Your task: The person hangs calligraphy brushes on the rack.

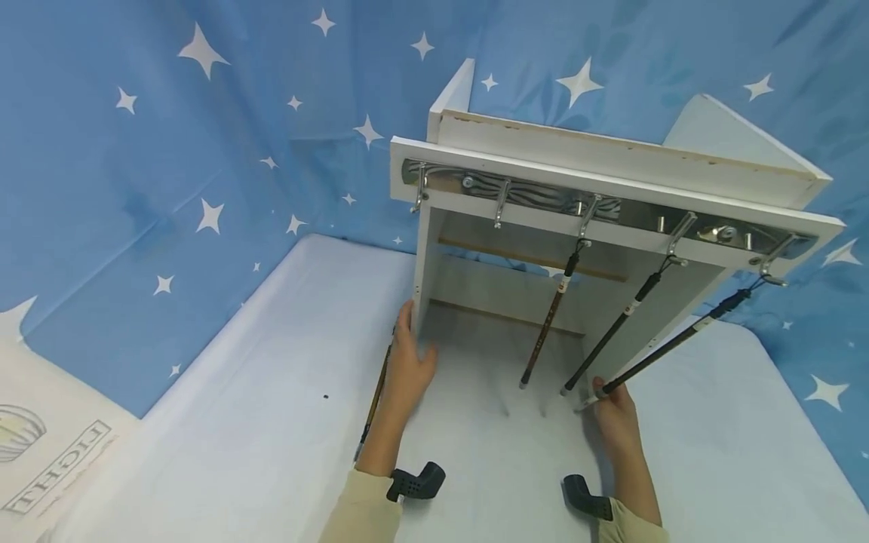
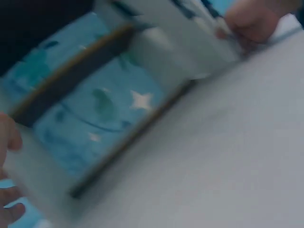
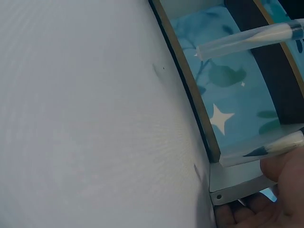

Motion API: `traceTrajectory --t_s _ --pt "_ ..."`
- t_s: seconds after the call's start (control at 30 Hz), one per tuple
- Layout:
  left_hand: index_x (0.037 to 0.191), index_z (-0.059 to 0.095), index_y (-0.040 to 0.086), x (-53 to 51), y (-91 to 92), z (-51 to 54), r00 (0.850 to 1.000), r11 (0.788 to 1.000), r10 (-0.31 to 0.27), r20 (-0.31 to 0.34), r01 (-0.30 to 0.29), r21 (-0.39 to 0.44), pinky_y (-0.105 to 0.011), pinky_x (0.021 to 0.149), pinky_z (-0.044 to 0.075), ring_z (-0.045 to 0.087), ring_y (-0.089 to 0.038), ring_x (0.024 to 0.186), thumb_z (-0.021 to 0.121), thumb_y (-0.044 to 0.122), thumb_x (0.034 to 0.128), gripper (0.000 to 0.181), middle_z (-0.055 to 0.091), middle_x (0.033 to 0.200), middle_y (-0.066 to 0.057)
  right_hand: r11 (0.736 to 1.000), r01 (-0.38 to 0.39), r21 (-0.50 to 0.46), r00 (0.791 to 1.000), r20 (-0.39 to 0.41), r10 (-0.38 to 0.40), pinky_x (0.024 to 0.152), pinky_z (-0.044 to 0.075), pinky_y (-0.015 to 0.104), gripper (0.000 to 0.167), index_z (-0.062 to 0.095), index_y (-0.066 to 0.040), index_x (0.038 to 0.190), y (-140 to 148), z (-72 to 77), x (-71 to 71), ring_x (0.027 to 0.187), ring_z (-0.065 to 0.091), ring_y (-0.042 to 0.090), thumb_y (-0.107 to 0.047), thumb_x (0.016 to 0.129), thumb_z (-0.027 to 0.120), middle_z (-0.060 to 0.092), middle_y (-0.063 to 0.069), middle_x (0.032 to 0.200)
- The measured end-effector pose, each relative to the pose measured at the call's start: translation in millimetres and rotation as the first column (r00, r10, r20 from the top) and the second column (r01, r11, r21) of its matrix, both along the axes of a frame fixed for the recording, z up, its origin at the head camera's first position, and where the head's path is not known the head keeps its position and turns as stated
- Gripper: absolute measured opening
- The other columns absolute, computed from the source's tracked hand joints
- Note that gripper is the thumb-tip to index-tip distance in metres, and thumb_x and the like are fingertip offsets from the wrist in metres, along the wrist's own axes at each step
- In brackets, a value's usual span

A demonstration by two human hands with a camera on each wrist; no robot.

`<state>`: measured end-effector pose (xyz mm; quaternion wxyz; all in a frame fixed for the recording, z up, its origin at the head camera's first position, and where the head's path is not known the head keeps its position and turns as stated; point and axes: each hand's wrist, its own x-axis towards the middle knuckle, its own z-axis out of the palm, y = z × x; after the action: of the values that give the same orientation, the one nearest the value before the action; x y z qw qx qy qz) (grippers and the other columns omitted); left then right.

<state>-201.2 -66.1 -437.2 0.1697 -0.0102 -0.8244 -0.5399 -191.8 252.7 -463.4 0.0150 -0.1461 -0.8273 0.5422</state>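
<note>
A white wooden rack [image 1: 536,290] stands on the white-covered table, a metal rail [image 1: 529,197] with hooks across its top. Three brushes, one of them a dark brush [image 1: 614,332], hang by loops from hooks on the right. At the left side panel, my left hand [image 1: 400,385] has its fingers along the outside and its thumb spread apart on the inner side. My right hand [image 1: 619,426] grips the lower right panel beside the outermost brush's tip. In the right wrist view, clear caps cover the brush tips, and its fingers [image 3: 247,211] curl round the panel edge.
Another brush [image 1: 377,388] lies on the table left of the rack, partly behind my left forearm. A small dark speck [image 1: 326,397] is farther left. Blue star-patterned cloth [image 1: 224,136] hangs behind and beside the table [image 1: 224,452].
</note>
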Motion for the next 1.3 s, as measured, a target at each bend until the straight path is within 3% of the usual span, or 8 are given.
traceTrajectory --t_s 0.13,0.23,0.3,0.37,0.5,0.77,1.0,1.3 --pt "0.139 0.032 0.017 2.4 -24.9 27.4 0.997 0.995 -0.025 0.069 0.032 -0.099 -0.048 0.093 0.043 0.047 -0.031 0.122 0.048 0.006 0.0853 0.057 0.049 0.133 -0.013 0.999 0.013 0.052 1.000 0.002 -0.013 0.106 0.015 0.060 0.061 0.015 -0.011 0.147 1 -0.5 -0.9 0.137 0.011 0.042 -0.039 0.096 0.033 0.019 0.022 0.149" --pt "0.137 0.039 0.014 2.3 -47.0 38.9 0.983 0.957 -0.030 0.182 0.081 -0.279 -0.044 0.082 0.049 0.059 -0.029 0.106 0.050 0.016 0.0895 0.049 0.060 0.119 -0.011 0.996 0.025 0.085 0.999 0.023 -0.027 0.105 0.014 0.061 0.065 0.016 -0.012 0.147 1 -1.7 -2.0 0.136 0.013 0.043 -0.047 0.095 0.031 0.020 0.022 0.148" --pt "0.135 0.041 0.012 2.5 -58.9 40.8 0.950 0.908 -0.027 0.310 0.153 -0.391 -0.039 0.072 0.050 0.063 -0.026 0.091 0.054 0.022 0.0894 0.049 0.064 0.109 -0.010 0.996 0.021 0.088 0.999 0.034 -0.024 0.105 0.015 0.061 0.066 0.016 -0.013 0.147 0 -2.3 -2.9 0.136 0.013 0.044 -0.049 0.094 0.031 0.021 0.022 0.148" --pt "0.131 0.045 0.009 1.5 -66.1 37.6 0.901 0.854 -0.032 0.432 0.249 -0.456 -0.036 0.064 0.048 0.062 -0.022 0.079 0.059 0.024 0.0870 0.049 0.066 0.102 -0.011 0.996 0.014 0.090 0.999 0.036 -0.017 0.105 0.015 0.062 0.067 0.014 -0.012 0.147 1 -1.6 -3.4 0.136 0.014 0.044 -0.049 0.094 0.031 0.021 0.023 0.148" --pt "0.121 0.053 0.005 -0.8 -69.3 28.2 0.826 0.804 -0.032 0.562 0.355 -0.476 -0.034 0.060 0.045 0.057 -0.020 0.072 0.067 0.019 0.0805 0.044 0.065 0.098 -0.014 0.997 0.006 0.075 1.000 0.012 -0.006 0.105 0.016 0.062 0.064 0.014 -0.009 0.147 2 1.3 -3.2 0.135 0.014 0.045 -0.043 0.096 0.033 0.020 0.025 0.147" --pt "0.112 0.056 0.003 3.3 -71.3 27.6 0.773 0.842 -0.035 0.634 0.365 -0.398 -0.029 0.050 0.046 0.058 -0.020 0.062 0.071 0.012 0.0753 0.041 0.063 0.084 -0.012 0.996 0.019 0.084 1.000 0.022 -0.021 0.104 0.016 0.063 0.064 0.016 -0.008 0.146 2 -0.1 -2.5 0.134 0.014 0.047 -0.043 0.096 0.032 0.021 0.026 0.146" --pt "0.112 0.053 0.003 3.3 -73.4 21.2 0.764 0.881 -0.036 0.644 0.329 -0.340 -0.024 0.043 0.044 0.057 -0.019 0.054 0.071 0.013 0.0764 0.041 0.059 0.076 -0.010 0.996 0.028 0.088 0.999 0.014 -0.029 0.104 0.014 0.063 0.059 0.018 -0.009 0.146 2 -1.3 0.9 0.136 0.012 0.045 -0.038 0.096 0.033 0.022 0.024 0.147" --pt "0.112 0.052 0.003 4.1 -75.1 13.7 0.749 0.892 -0.049 0.661 0.331 -0.308 -0.023 0.041 0.045 0.054 -0.016 0.047 0.071 0.009 0.0762 0.041 0.057 0.065 -0.009 0.996 0.038 0.082 0.999 0.034 -0.041 0.104 0.017 0.062 0.064 0.017 -0.006 0.146 1 -1.8 -3.2 0.134 0.016 0.047 -0.044 0.096 0.032 0.022 0.026 0.146"
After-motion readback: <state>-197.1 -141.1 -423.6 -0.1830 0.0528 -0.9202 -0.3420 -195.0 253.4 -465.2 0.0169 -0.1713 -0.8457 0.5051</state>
